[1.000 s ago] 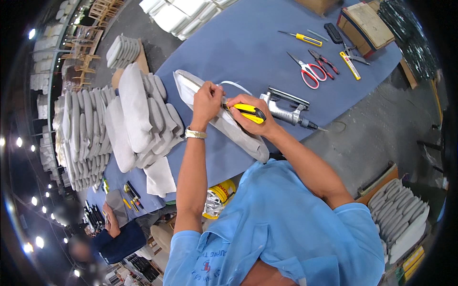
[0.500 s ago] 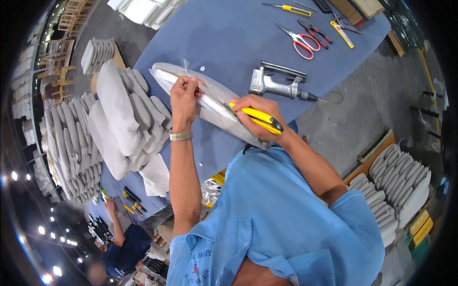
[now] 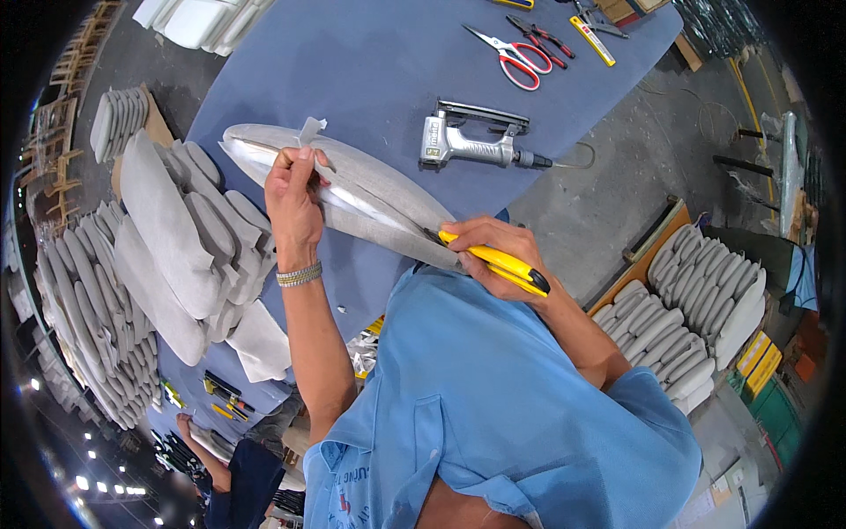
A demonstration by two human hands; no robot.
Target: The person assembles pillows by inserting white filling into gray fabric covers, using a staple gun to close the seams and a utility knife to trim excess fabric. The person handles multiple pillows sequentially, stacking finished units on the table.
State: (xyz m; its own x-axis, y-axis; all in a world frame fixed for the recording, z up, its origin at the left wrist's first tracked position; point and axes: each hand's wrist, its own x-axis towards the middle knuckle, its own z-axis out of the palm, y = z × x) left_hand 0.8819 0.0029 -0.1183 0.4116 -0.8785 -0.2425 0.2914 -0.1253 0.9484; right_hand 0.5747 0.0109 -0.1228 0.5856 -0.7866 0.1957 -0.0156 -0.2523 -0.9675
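A long grey fabric-covered cushion (image 3: 379, 167) lies slantwise on the blue-covered table, a white strip showing along the opening in its cover. My left hand (image 3: 295, 198) is over its left half, thumb and fingers closed in a pinch on a thin strip of grey fabric (image 3: 311, 130) that sticks up past the fingertips. Wrapped in my right hand (image 3: 498, 249) is a yellow utility knife (image 3: 508, 268) with a black end. Its tip touches the cover near the cushion's right end; the blade itself is hard to make out.
Beyond the cushion lie a silver staple gun (image 3: 471, 137) with a hose, red-handled scissors (image 3: 514, 57), pliers (image 3: 546, 40) and a yellow-labelled tool (image 3: 592, 41). Grey covered pieces (image 3: 176, 238) pile up at left, more cushions (image 3: 705, 282) at right. A co-worker (image 3: 242, 476) is at lower left.
The knife in my right hand has moved along the cushion toward its near right end. My left hand keeps its pinch on the fabric strip. The whole view has shifted.
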